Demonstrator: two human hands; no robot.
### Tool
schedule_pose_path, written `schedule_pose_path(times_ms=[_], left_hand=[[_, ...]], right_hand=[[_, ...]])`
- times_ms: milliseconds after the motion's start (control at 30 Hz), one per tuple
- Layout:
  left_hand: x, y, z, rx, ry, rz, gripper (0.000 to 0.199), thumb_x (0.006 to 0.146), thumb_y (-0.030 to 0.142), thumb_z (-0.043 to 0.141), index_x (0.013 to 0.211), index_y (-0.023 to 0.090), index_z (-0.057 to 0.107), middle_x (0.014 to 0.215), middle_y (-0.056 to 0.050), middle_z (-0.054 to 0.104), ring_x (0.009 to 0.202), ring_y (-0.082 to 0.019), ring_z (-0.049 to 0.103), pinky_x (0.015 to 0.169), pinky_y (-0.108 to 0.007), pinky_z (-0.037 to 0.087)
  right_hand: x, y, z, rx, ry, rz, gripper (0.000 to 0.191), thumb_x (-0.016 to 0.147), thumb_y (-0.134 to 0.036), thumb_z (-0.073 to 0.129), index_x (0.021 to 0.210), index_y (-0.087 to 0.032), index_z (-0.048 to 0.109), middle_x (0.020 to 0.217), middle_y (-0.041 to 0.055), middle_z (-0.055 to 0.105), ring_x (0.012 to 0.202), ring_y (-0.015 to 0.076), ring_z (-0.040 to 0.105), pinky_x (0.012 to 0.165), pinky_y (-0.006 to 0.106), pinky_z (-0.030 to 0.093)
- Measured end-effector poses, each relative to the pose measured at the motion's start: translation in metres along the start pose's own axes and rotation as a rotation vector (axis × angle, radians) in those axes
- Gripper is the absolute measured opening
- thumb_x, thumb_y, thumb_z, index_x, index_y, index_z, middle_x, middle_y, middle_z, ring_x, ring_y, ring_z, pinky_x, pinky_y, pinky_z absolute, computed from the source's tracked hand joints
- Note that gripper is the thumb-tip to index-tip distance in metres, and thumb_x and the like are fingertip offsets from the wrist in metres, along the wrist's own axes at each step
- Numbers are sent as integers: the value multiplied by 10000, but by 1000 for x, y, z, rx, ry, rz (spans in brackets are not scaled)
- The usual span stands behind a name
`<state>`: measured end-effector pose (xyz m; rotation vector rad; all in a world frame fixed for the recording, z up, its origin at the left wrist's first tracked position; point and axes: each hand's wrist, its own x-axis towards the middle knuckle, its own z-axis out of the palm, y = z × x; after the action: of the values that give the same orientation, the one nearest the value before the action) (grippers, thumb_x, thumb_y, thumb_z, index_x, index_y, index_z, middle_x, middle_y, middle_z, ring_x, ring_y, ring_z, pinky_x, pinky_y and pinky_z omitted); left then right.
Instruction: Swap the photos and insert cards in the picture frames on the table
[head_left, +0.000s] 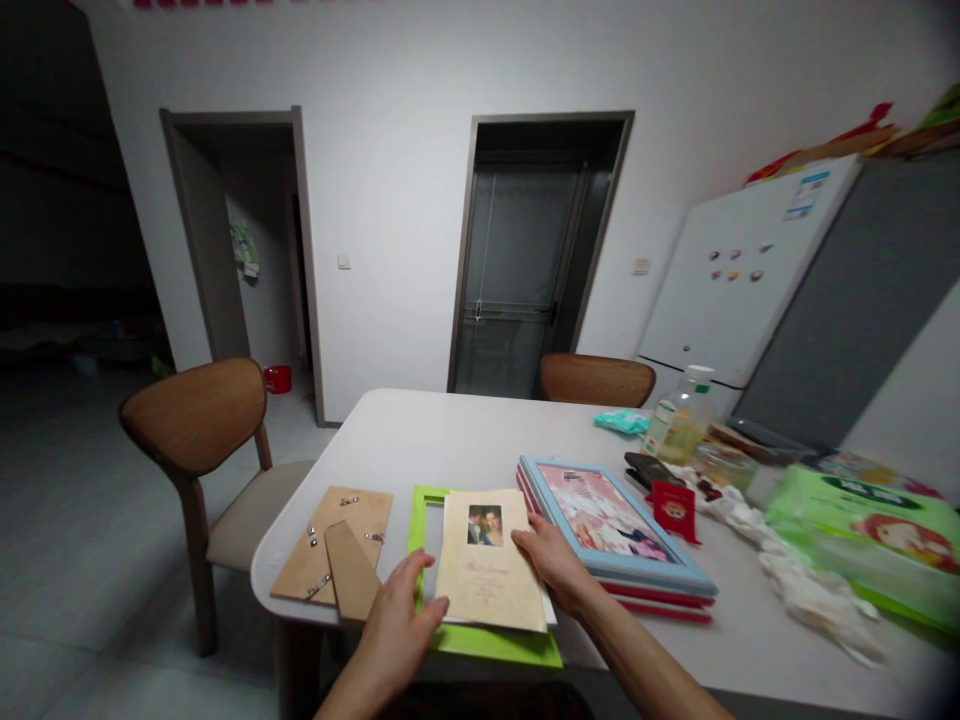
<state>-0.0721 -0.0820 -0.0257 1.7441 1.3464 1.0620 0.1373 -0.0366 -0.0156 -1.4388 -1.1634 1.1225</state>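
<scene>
A bright green photo frame (517, 645) lies on the table near its front edge. Over it is a cream printed sheet (487, 590) with a small photo of two people at its top, and a white edge of paper shows beneath. My right hand (553, 565) grips the sheet's right edge, thumb on top. At the left side, my left hand (401, 620) has its thumb and fingers apart, close to the sheet and over the frame's left bar. The brown backing board (352, 545), with metal clips and a stand leg, lies left of the frame.
Right of my hands is a stack of framed pictures (615, 520), blue on top of red. Further right are a red packet (675, 510), a bottle (679, 410), crumpled tissue and a green tissue pack (870, 530). Wooden chairs (199, 415) stand around the white table (442, 435).
</scene>
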Motion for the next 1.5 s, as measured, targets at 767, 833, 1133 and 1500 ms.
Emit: schedule_pose_path(times_ms=[767,833,1133,1500], left_hand=[[-14,2,10,506,-182,169,398,698,187,533,1081,78,512,1273,-158,403,1198,-232,327,1001,-385,280],[-15,7,8,528,-199,154,386,709,208,528,1075,84,519,1270,-151,411,1201,-232,323,1000,-381,281],[-14,20,12,623,-222,164,336,728,251,488,1028,119,558,1220,-121,480,1198,-249,325,992,-389,285],[-17,-47,-68,667,-7,57,545,628,219,557,1155,126,457,1293,-131,383,1198,-248,324,989,-421,274]], right_hand=[[11,2,22,-496,58,-171,338,678,-167,377,969,-105,538,971,119,619,832,176,586,685,226,433],[10,-1,20,-582,78,-211,301,682,-210,408,925,-112,556,951,129,619,857,204,572,727,260,411],[4,-3,25,-1248,172,-194,367,741,-399,389,892,-113,564,877,161,596,782,259,578,628,329,393],[2,4,17,-1308,142,-338,273,782,-319,377,866,-157,580,922,107,519,852,202,494,685,285,348]])
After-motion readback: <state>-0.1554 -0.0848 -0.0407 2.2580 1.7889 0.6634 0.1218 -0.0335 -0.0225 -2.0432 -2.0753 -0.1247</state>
